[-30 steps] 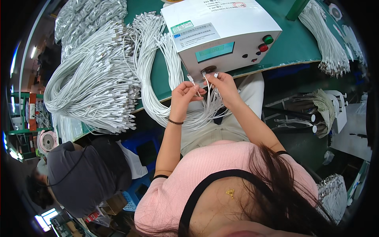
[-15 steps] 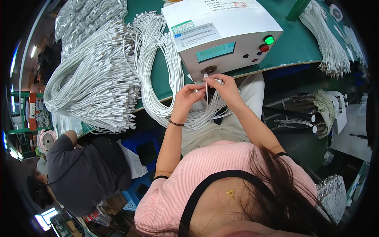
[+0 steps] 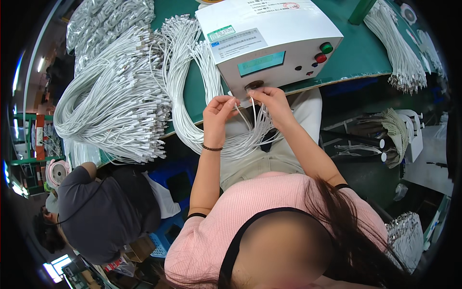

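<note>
- Across the top of the view, a green desk point(image 3: 369, 58) carries a white machine point(image 3: 274, 44) with a lit screen point(image 3: 261, 63), a green button point(image 3: 326, 47) and a red button point(image 3: 320, 58).
- On the desk's left part lies a thick heap point(image 3: 113, 96) of looped white cables, many plug ends facing right. Beside it, a thinner bundle point(image 3: 176, 103) curves over the edge to the person's lap.
- On the right part, near a green post point(image 3: 362, 12), a third bundle point(image 3: 397, 53) reaches past the edge, plug ends outermost.
- Around the desk is a workroom with a dark floor: at lower left, a co-worker point(image 3: 106, 216) in a dark shirt; at right, a striped cloth point(image 3: 392, 132).
- At upper left, a clear bag point(image 3: 108, 24) is full of coiled cables. Near the co-worker, a cardboard box point(image 3: 141, 248) sits by a blue crate point(image 3: 161, 243); their contents cannot be made out.
- The right hand point(image 3: 272, 102) grasps one end of a white cable point(image 3: 253, 108) at the machine's round socket point(image 3: 255, 84); fingers hide the plug.
- Just beside it, the left hand point(image 3: 217, 114) has its grip pinched on a white cable end point(image 3: 237, 102).
</note>
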{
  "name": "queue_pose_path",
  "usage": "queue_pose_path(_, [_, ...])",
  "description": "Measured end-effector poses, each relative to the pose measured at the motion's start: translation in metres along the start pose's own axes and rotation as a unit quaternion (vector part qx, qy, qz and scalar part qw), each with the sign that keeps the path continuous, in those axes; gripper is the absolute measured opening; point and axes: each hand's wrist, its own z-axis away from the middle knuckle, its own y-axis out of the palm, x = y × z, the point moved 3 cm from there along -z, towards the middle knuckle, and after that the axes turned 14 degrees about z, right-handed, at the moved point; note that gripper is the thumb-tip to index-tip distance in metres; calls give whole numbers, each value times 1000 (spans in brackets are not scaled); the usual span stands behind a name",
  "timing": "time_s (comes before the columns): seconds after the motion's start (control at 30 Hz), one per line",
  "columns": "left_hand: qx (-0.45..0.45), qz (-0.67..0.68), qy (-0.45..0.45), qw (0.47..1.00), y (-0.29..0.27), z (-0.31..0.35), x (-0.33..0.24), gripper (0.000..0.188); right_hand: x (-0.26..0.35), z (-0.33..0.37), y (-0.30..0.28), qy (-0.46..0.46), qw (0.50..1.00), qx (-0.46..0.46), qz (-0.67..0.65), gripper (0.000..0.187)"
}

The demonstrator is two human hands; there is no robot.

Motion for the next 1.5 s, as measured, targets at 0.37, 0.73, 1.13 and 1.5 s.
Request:
queue_pose_path(0.37, [-17, -108, 75, 991, -4, -7, -1, 16, 4, 8, -1, -44, 984, 62, 159, 22])
queue_pose_path(0.73, [-129, -709, 160, 674, -42, -138, -15, 52, 1, 3, -3, -2, 1000, -11, 29, 21])
queue_pose_path(1.13, [-111, -464, 77, 875, -52, -186, -37, 43, 7, 0, -4, 5, 1000, 1, 26, 22])
queue_pose_path(1.5, [-107, 289, -112, 945, -24, 26, 33, 23, -13, 4, -8, 20, 995, 44, 90, 22])
